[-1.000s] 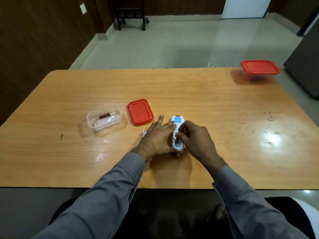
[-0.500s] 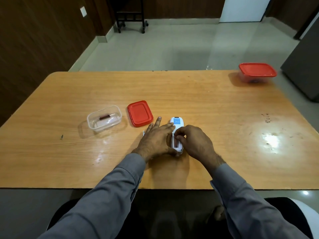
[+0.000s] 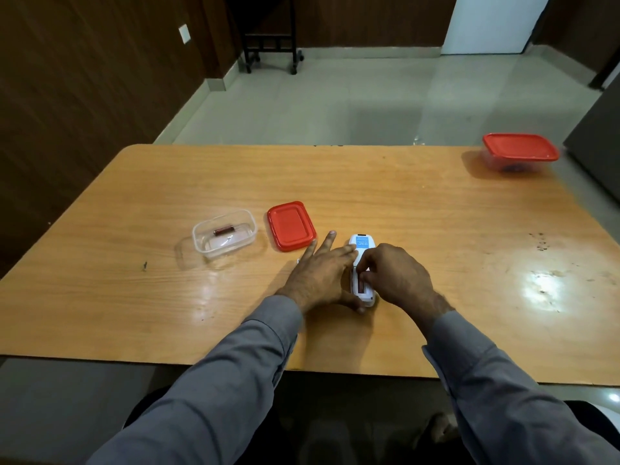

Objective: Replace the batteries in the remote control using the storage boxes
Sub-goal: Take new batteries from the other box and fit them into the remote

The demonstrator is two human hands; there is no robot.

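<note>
Left hand (image 3: 320, 278): spread flat, steadying the white plastic remote control (image 3: 361, 268) at centre frame.
Right hand (image 3: 397, 280): curled; fingertips hide the open battery bay, grip unclear.
Clear open box (image 3: 224, 237): one battery.

Glossy orange-wood table (image 3: 402, 203), light glare on right part; beyond table pale tiled floor (image 3: 335, 105); dark wood-panelled wall (image 3: 84, 78) left of table, white switch plate (image 3: 184, 33); black wheeled stand (image 3: 268, 38) far behind table; white door (image 3: 493, 21) far right.

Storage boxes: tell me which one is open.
The clear box left of the hands, a battery inside, its red lid lying beside it. The far-right box is lidded.
</note>
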